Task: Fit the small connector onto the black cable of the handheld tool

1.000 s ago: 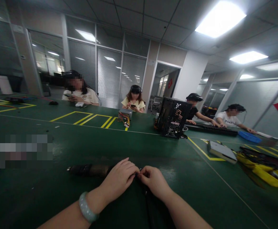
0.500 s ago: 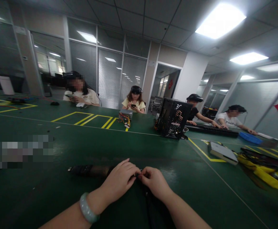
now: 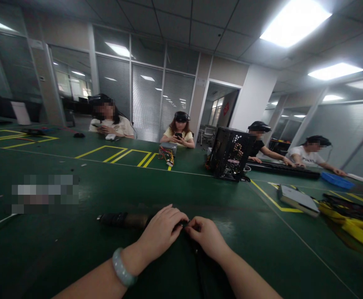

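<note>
I see a dark rod (image 3: pixel 123 219) lying crosswise on the green table (image 3: pixel 75 249), its long axis running leftward from my left hand (image 3: pixel 163 230), which covers its near end with fingers curled. Just right of the rod's end, my right hand (image 3: pixel 207 237) pinches a small dark part I can't make out, fingertips touching the left hand's.

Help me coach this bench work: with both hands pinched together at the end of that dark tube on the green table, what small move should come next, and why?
Probably hold the pinch and steady the tube. The left hand lies over the dark tube, the right hand meets it fingertip to fingertip, and whatever small part they grip is hidden, so letting go could lose it on the green table.
</note>
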{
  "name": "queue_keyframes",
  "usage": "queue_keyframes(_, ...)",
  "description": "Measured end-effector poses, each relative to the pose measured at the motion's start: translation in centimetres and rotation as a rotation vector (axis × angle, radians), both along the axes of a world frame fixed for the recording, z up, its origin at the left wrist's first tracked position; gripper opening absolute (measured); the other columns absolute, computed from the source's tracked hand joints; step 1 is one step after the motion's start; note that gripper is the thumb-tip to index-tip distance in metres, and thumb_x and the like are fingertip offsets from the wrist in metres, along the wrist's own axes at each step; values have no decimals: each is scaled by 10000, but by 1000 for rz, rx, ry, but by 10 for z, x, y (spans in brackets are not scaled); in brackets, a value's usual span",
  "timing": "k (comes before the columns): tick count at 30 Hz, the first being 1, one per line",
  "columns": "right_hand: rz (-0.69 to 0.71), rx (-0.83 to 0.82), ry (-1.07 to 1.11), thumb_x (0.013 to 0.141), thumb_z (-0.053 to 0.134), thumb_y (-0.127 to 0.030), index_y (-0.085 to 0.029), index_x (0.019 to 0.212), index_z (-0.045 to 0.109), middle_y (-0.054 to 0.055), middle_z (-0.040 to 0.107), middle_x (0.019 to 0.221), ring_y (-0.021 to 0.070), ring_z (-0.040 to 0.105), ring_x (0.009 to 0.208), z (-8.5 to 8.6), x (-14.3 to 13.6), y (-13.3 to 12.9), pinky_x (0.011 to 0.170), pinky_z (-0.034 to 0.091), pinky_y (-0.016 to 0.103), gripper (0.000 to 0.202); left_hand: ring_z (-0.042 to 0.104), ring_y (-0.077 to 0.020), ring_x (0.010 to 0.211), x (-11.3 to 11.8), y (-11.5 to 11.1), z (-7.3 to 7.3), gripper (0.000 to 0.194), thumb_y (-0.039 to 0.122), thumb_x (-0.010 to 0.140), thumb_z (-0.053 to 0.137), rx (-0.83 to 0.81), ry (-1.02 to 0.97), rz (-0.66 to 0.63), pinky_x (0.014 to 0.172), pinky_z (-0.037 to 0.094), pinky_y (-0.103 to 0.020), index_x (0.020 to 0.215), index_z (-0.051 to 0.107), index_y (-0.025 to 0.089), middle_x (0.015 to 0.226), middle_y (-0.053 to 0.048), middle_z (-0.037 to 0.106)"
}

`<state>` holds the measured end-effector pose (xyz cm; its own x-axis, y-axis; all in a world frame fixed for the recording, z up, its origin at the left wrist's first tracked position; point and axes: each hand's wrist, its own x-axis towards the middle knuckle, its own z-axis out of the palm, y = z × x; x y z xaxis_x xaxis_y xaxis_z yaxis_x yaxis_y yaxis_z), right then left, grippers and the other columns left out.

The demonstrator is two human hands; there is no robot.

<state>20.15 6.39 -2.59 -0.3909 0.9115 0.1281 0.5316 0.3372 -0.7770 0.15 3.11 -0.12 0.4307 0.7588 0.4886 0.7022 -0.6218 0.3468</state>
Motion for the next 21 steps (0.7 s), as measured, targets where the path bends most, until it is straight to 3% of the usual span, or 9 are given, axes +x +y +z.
queue_keyframes(7,-8,-10,-5,829,601,-310,-182,797,657,-2,663,727,143,589,661,-1,0,0,571,381,215,143,591,-146,994,0,-2,3,251,120,832,567,-36,7,-30,1134,268,-444,1032,587,270,1038,45,655)
queue_keyframes(12,7,-33,-4,827,603,-307,-182,807,657,-1,663,732,144,589,661,2,0,0,568,383,214,138,588,-150,1004,1,-2,3,256,124,838,562,-30,-9,37,1111,309,-427,1055,576,260,1036,34,647)
queue_keyframes(18,5,-28,4,828,600,-301,-175,788,648,-5,656,713,135,581,644,3,-2,0,568,381,208,140,590,-158,983,0,-1,-1,228,133,840,567,-34,14,-22,1116,278,-454,1027,593,261,1021,37,655)
queue_keyframes(21,4,-18,0,822,605,-297,-177,782,647,-8,655,709,136,584,651,3,-2,0,575,383,206,134,578,-168,992,0,-2,1,225,132,843,565,-31,9,-11,1075,326,-431,1030,594,254,1026,19,641)
